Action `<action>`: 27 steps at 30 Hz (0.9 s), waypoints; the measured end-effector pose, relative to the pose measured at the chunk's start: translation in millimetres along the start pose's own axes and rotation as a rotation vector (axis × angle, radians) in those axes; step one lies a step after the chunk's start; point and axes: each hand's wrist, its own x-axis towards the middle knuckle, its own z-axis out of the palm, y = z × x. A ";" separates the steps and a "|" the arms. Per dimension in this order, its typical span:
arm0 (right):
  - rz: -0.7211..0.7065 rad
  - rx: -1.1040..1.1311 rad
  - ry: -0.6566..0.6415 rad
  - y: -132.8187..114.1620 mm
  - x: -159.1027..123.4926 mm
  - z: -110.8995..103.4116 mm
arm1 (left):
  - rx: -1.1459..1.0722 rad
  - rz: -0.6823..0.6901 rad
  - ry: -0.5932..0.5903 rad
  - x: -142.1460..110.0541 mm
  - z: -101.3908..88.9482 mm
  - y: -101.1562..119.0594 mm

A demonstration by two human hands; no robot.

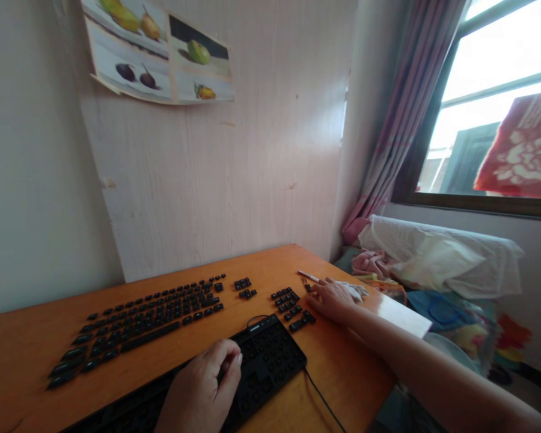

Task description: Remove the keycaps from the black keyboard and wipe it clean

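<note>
A black keyboard (270, 361) with its keycaps off lies at the table's front edge, its number-pad end towards the right. My left hand (202, 385) is curled closed over its middle; whatever its fingers hold, if anything, is hidden. On the right of the table my right hand (331, 299) rests with fingers stretched out, beside a loose black keycap (308, 288). A white crumpled cloth (352, 291) shows just behind that hand, and a thin white pen-like stick (307, 275) lies beyond its fingertips. Number-pad keycaps (286, 300) lie in a block to its left.
Many black keycaps (162, 313) are laid out in keyboard order on the orange table (270, 264). A cable (322, 397) runs from the keyboard over the front edge. A white sheet (403, 316) lies at the right edge, with piled bags and cloths (433, 258) beyond.
</note>
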 end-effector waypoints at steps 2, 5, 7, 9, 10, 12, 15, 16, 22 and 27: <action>0.013 0.007 0.008 -2.0 -0.2 2.2 | 0.004 0.003 0.010 -0.9 -1.0 1.4; 0.047 0.018 0.042 0.7 0.4 1.8 | 0.010 0.005 0.026 -1.4 -2.8 3.1; 0.093 0.020 0.097 7.4 0.4 -1.5 | 0.015 0.009 0.029 -1.1 -3.4 3.0; 0.170 0.013 0.172 18.2 -0.8 -6.1 | 0.019 0.014 0.028 -0.9 -3.5 2.1; 0.216 0.006 0.208 24.8 -2.2 -8.5 | 0.022 0.016 0.029 -0.9 -3.5 1.6; 0.304 -0.009 0.264 38.6 -7.0 -12.3 | 0.027 0.022 0.035 -1.1 -3.5 0.9; 0.370 -0.022 0.293 56.0 -18.2 -13.1 | 0.035 0.039 0.046 -1.3 -3.8 1.3; 0.378 -0.022 0.291 60.0 -22.5 -11.7 | 0.038 0.044 0.050 -1.2 -3.9 1.8; 0.425 0.019 0.255 71.0 -39.4 5.8 | 0.071 0.077 0.049 -1.3 -2.6 2.8; 0.414 0.145 0.283 76.3 -41.1 12.1 | 0.096 0.074 0.032 -1.3 -3.7 4.1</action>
